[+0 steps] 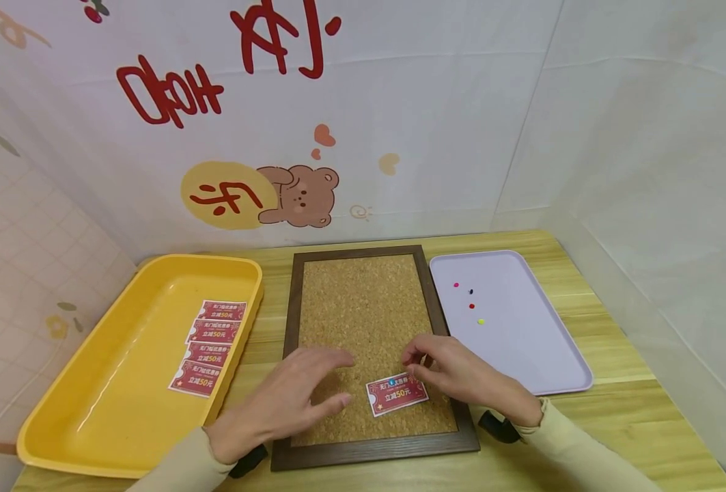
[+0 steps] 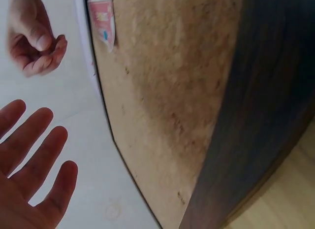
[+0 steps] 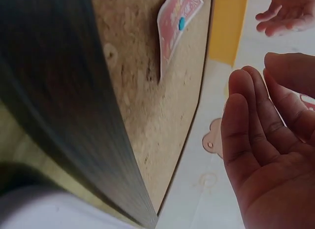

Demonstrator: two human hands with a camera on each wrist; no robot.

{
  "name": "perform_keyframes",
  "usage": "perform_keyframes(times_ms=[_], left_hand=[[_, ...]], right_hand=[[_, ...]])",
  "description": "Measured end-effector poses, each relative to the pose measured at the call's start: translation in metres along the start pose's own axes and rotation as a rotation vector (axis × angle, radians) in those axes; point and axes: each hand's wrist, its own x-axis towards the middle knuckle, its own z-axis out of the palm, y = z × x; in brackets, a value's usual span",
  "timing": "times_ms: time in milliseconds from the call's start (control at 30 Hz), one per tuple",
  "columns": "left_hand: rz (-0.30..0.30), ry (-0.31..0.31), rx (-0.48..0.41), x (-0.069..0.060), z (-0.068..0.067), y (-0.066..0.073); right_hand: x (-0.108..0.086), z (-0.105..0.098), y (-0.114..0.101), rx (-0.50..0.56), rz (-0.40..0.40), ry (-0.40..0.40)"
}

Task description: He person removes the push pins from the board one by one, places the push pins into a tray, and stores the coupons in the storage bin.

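Observation:
A red coupon [image 1: 397,399] lies near the front of a cork board [image 1: 363,307], with a blue pushpin [image 3: 181,23] in its top edge. In the right wrist view the coupon's edges lift from the cork. My left hand [image 1: 289,396] hovers over the board left of the coupon, fingers spread and holding nothing. Just above the coupon's right end is my right hand [image 1: 449,365], its fingers loosely bent. Nothing shows between its thumb and fingers in the right wrist view.
At left stands a deep yellow tray [image 1: 258,273] with several overlapping red coupons [image 1: 209,333] along its right side. A pale purple tray [image 1: 528,335] at right holds several small pushpins, among them a yellow pushpin [image 1: 481,321]. The board has a dark wooden frame [image 1: 375,449].

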Motion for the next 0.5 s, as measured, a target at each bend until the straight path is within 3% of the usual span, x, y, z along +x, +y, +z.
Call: perform_keyframes(times_ms=[233, 500], left_hand=[[-0.002, -0.064, -0.021, 0.005, 0.015, 0.000], [-0.089, -0.186, -0.098, 0.009, 0.026, -0.001]], right_hand=[[0.008, 0.009, 0.002, -0.048, 0.005, -0.061], [0.013, 0.015, 0.004, -0.138, 0.021, -0.100]])
